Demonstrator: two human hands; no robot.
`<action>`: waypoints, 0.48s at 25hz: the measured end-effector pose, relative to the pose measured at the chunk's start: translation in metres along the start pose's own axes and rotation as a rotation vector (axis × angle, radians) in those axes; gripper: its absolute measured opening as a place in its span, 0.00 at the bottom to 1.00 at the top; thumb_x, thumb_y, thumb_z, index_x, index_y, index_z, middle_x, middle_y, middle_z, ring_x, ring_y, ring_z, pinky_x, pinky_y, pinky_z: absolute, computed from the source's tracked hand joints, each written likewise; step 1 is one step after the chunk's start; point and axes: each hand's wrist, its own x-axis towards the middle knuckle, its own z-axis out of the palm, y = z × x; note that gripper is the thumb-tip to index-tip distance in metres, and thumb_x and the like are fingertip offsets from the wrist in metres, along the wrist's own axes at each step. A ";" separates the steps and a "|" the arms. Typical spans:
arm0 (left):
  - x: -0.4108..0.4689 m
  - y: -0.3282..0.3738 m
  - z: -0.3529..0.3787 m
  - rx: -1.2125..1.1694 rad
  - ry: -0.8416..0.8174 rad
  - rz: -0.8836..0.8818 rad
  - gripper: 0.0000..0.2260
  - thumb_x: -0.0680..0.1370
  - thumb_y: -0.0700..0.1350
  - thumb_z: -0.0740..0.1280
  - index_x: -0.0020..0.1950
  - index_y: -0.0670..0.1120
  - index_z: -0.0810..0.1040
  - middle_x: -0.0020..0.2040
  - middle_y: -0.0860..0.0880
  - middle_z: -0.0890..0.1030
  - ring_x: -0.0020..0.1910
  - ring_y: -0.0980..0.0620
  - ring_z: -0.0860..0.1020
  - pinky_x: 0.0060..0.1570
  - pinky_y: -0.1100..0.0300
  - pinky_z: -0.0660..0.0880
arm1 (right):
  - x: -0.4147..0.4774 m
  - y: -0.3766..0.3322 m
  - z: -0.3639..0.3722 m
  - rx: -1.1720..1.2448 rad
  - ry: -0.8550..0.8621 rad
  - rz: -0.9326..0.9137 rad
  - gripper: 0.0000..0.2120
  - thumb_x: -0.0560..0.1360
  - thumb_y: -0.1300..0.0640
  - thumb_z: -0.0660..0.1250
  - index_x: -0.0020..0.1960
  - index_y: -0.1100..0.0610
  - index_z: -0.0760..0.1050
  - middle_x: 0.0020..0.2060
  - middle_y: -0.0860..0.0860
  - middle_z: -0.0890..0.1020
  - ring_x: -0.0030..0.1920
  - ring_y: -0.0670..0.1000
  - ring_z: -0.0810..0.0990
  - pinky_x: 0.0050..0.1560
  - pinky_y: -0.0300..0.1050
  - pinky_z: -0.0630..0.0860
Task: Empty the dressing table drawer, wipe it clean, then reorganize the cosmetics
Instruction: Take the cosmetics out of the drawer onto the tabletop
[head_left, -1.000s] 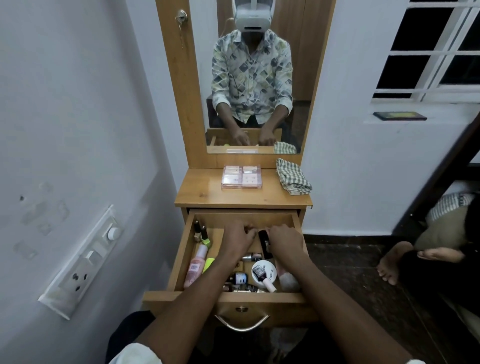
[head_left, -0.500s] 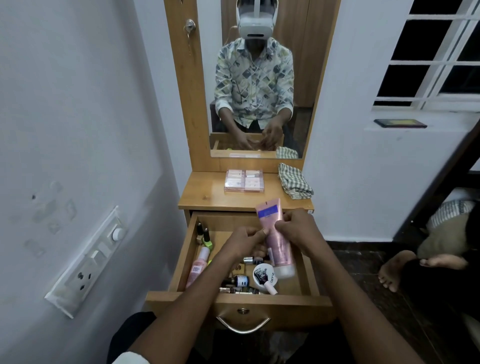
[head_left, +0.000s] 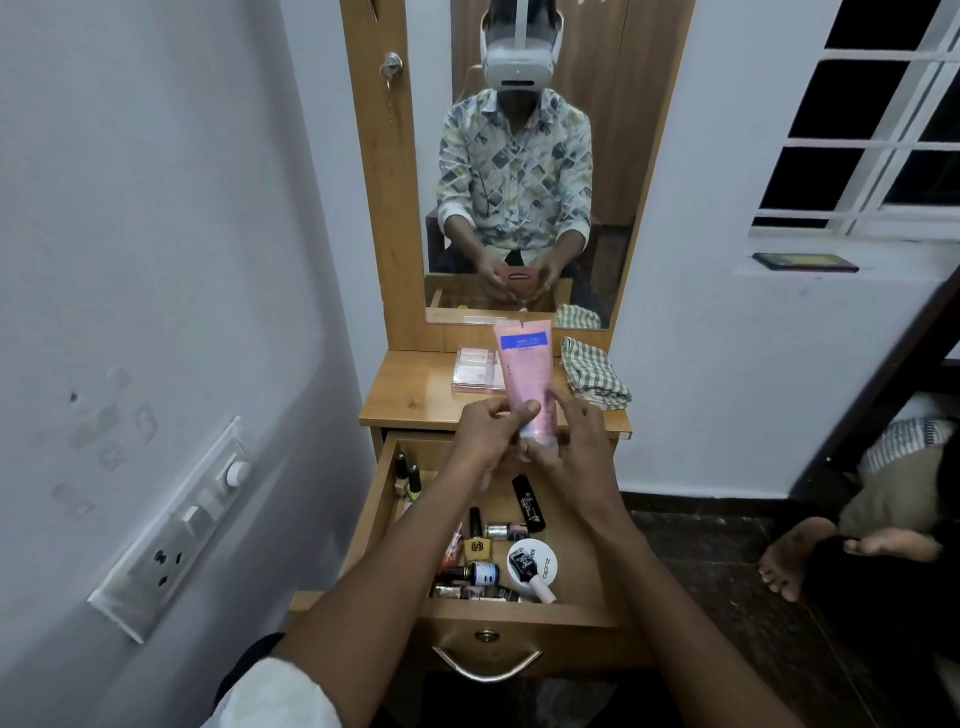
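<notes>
Both hands hold a pink tube with a blue label (head_left: 525, 371) upright above the dressing table's front edge. My left hand (head_left: 488, 434) grips its lower part; my right hand (head_left: 574, 441) pinches it from the right near the cap. Below, the open wooden drawer (head_left: 519, 613) holds several cosmetics: nail polish bottles (head_left: 408, 475) at its back left, a black tube (head_left: 529, 503), small bottles (head_left: 480, 564) and a round white jar (head_left: 532, 564). A pink palette case (head_left: 475, 370) and a folded checked cloth (head_left: 595, 376) lie on the tabletop (head_left: 415, 400).
A mirror (head_left: 524, 182) stands behind the tabletop, with the wall and a switch panel (head_left: 176, 535) on the left. A window sill with a phone (head_left: 805, 262) is on the right. Another person's bare feet (head_left: 800, 551) rest on the dark floor at the right.
Both hands went from reaching into the drawer to lifting the pink tube out. The tube has risen from drawer level to above the tabletop edge.
</notes>
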 end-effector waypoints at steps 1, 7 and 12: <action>0.006 0.005 0.003 0.032 0.036 0.007 0.16 0.74 0.48 0.74 0.58 0.41 0.81 0.46 0.42 0.86 0.39 0.44 0.84 0.33 0.56 0.80 | 0.004 -0.003 0.002 -0.018 -0.002 0.001 0.38 0.72 0.51 0.75 0.77 0.51 0.62 0.67 0.51 0.66 0.60 0.48 0.73 0.51 0.30 0.70; 0.026 0.011 -0.002 0.186 0.093 0.095 0.15 0.79 0.52 0.68 0.48 0.40 0.83 0.39 0.44 0.84 0.38 0.48 0.82 0.45 0.50 0.83 | 0.026 -0.004 0.001 -0.069 0.122 0.044 0.23 0.76 0.50 0.69 0.68 0.58 0.74 0.55 0.54 0.81 0.51 0.51 0.78 0.43 0.37 0.71; 0.000 -0.012 -0.037 0.423 0.159 0.168 0.08 0.80 0.43 0.66 0.52 0.41 0.83 0.41 0.43 0.85 0.36 0.50 0.83 0.41 0.54 0.83 | 0.040 0.001 -0.002 -0.389 0.054 0.060 0.24 0.78 0.44 0.65 0.67 0.58 0.73 0.57 0.58 0.80 0.56 0.57 0.77 0.49 0.48 0.73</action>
